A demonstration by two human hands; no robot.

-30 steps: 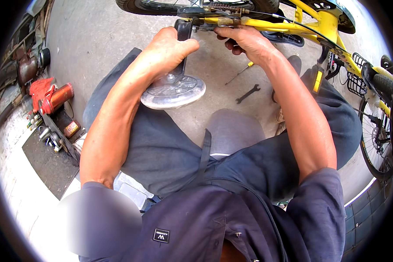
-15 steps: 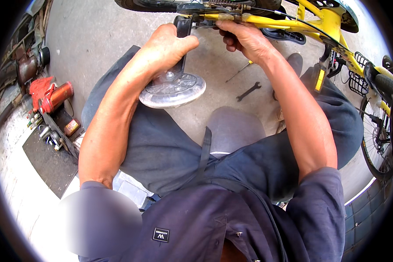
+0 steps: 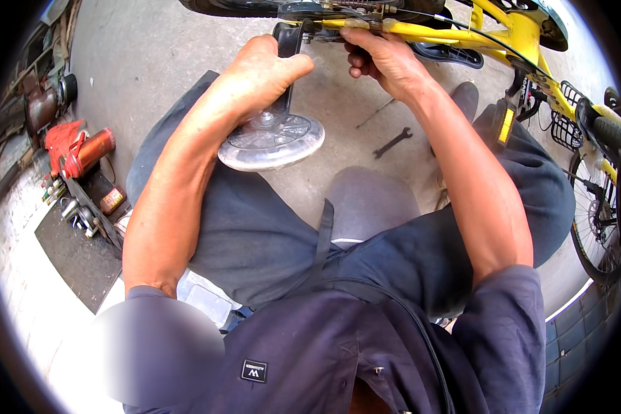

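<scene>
A yellow bicycle frame (image 3: 428, 32) lies across the top of the view, with a black wheel at its left end. From its axle a black bracket (image 3: 288, 43) comes down to a small training wheel (image 3: 272, 145) with a clear, greyish rim. My left hand (image 3: 259, 72) is closed round that bracket, just above the small wheel. At the axle end of the yellow tube is my right hand (image 3: 383, 58). Its fingers are curled in close to the axle hardware, and whatever they pinch is hidden.
An open-end wrench (image 3: 393, 143) and a thin screwdriver (image 3: 372, 114) lie on the concrete between my knees. To the left are a red cylinder (image 3: 95, 152) with red cloth and a tray of small parts (image 3: 81, 215). Another bicycle's wheel (image 3: 598, 221) stands at the right.
My right hand has shifted very slightly, and the yellow end of the screwdriver is now covered by it. My left hand stays on the bracket.
</scene>
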